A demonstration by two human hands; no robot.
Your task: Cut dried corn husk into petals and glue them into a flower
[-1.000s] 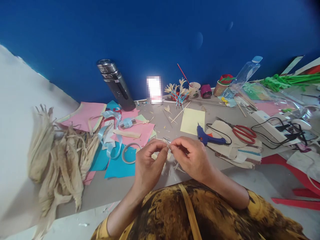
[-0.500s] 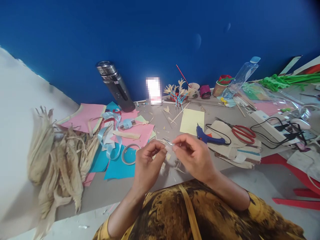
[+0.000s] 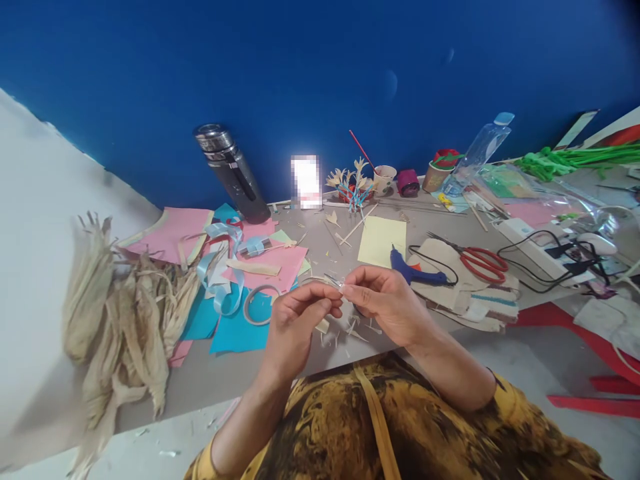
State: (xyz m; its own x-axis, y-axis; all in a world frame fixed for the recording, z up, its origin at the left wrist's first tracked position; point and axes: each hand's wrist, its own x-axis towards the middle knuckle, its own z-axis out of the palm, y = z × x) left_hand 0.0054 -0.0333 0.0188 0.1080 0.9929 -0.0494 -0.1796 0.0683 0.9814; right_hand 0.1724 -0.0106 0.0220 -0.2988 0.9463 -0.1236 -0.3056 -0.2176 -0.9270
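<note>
My left hand (image 3: 300, 323) and my right hand (image 3: 387, 303) meet at their fingertips over the front of the table. From the right fingertips a thin silvery pointed thing (image 3: 332, 279) juts to the upper left; its kind is too small to tell. Closed in a pinch, the left thumb and fingers hide whatever lies between them. Pale husk scraps (image 3: 356, 329) are scattered on the table below. Just beyond the right hand lies a blue glue gun (image 3: 417, 272). A roll of tape (image 3: 261, 305) sits left of the left hand.
Dried corn husks (image 3: 133, 327) hang over the left table edge. Blue ribbon (image 3: 230, 293) lies on coloured paper. At the back stand a flask (image 3: 233, 173), husk flowers (image 3: 353, 183) and a bottle (image 3: 483, 150). Red-handled scissors (image 3: 483, 265) and a power strip (image 3: 530, 250) are to the right.
The fingertips have drawn closer together. A whitish piece that showed between them is now mostly hidden. The right hand's fingers have curled in more, and the view has shifted slightly.
</note>
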